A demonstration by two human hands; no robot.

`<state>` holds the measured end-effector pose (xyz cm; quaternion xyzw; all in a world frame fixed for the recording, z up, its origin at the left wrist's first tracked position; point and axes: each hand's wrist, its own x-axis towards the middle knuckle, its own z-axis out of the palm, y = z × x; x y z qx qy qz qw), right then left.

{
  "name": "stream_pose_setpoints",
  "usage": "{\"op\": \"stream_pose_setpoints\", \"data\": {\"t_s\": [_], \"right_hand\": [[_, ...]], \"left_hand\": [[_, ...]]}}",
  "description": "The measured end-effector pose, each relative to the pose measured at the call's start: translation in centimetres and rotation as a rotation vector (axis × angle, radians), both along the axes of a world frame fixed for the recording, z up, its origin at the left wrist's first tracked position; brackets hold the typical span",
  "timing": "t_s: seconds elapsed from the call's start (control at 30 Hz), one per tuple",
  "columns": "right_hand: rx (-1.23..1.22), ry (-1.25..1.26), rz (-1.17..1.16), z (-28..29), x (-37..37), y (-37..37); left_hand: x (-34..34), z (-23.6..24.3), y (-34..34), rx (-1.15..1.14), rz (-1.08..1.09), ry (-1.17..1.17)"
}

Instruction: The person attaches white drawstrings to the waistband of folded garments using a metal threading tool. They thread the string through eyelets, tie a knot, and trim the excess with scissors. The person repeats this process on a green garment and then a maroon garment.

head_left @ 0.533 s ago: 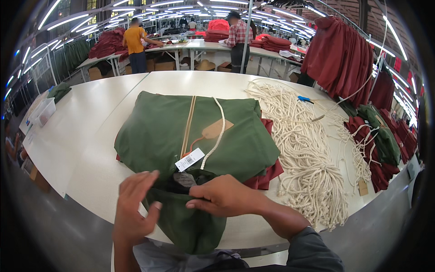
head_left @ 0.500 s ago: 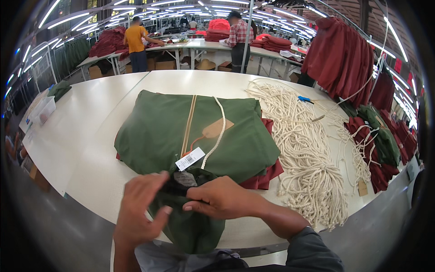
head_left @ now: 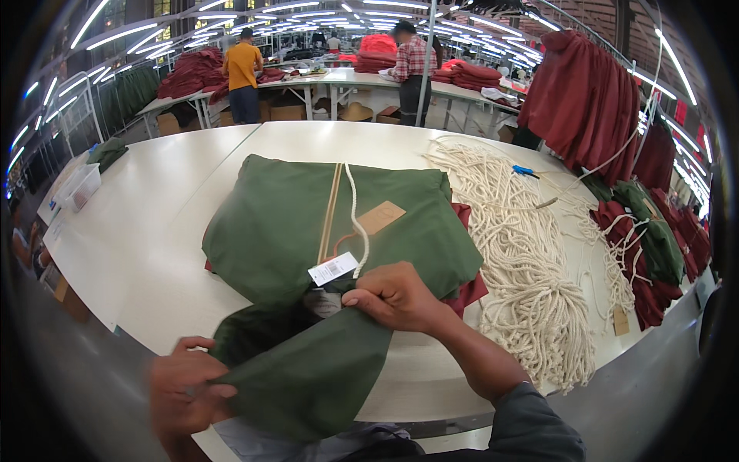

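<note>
Fingers of the left hand (head_left: pixel 185 391) clamp one edge of the green garment (head_left: pixel 277 223), already folded and tagged on the tabletop (head_left: pixel 154 208), its near opening not yet flat; the right hand (head_left: pixel 402 299) pinches the rim, left of piled cords (head_left: pixel 531 285).

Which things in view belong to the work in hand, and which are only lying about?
In the work:
green garment, held by the left hand and right hand
white tag, brown tag and white cord on it

Apparently just lying about:
pile of cords, untouched, though similar to that cord
blue object
clear box
</note>
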<state>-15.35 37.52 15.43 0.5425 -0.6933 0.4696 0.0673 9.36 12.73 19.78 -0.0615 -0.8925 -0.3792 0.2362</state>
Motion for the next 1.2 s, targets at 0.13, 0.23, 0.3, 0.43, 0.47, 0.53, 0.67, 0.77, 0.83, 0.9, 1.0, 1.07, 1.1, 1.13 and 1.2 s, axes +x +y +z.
{"op": "stream_pose_setpoints", "data": {"t_s": [0.13, 0.23, 0.3, 0.43, 0.47, 0.53, 0.67, 0.77, 0.83, 0.9, 1.0, 1.07, 1.1, 1.13, 1.2], "right_hand": [[-0.012, -0.038, -0.013, -1.1, 0.3, -0.4], [-0.022, 0.071, 0.029, -2.0, -0.7, -0.3], [-0.03, 0.09, -0.004, -2.9, -1.2, -1.3], [0.017, 0.257, -0.246, -3.2, -0.3, -3.4], [-0.014, 0.171, -0.182, -2.5, 0.2, -3.7], [-0.063, -0.016, -0.077, -0.6, 2.0, -2.5], [0.034, -0.224, 0.582, 2.9, 6.2, 0.0], [0.127, -0.11, 0.53, 3.0, 8.1, 0.0], [0.227, -0.154, 0.429, 3.2, 7.6, 0.6], [0.257, -0.093, 0.333, 3.7, 6.4, 1.7], [0.423, 0.086, 0.135, 5.4, 4.4, 4.5], [0.561, 0.118, -0.049, 6.4, 3.4, 5.7], [0.569, 0.136, -0.076, 6.4, 3.4, 5.8], [0.642, 0.17, -0.158, 6.4, 3.3, 5.7], [0.476, 0.191, -0.11, 5.3, 3.9, 4.5]], "left_hand": [[0.9, -1.0, -0.6, 0.043, -0.105, 0.0], [1.2, -0.2, -1.3, 0.21, -0.477, 0.056], [1.3, 0.4, -1.6, 0.327, -0.679, 0.146], [1.7, 1.3, -1.2, 0.247, -0.662, 0.116], [1.8, 1.4, -0.7, 0.182, -0.581, 0.068], [1.0, 1.5, 0.6, 0.039, -0.545, 0.075], [-1.3, 0.9, 4.1, -0.101, -0.413, 0.04], [-2.6, 0.5, 5.0, -0.178, -0.312, 0.003], [-3.2, 0.1, 4.7, -0.135, -0.245, -0.072], [-3.9, -0.3, 3.9, -0.051, -0.243, -0.176], [-5.3, -1.2, 3.1, 0.095, -0.238, -0.233], [-6.4, -1.7, 2.9, 0.08, -0.197, -0.289], [-7.0, -1.8, 3.0, 0.083, -0.185, -0.325], [-7.6, -1.9, 3.2, 0.065, -0.132, -0.417], [-8.8, -2.2, 4.2, -0.024, -0.203, -0.195]]}}
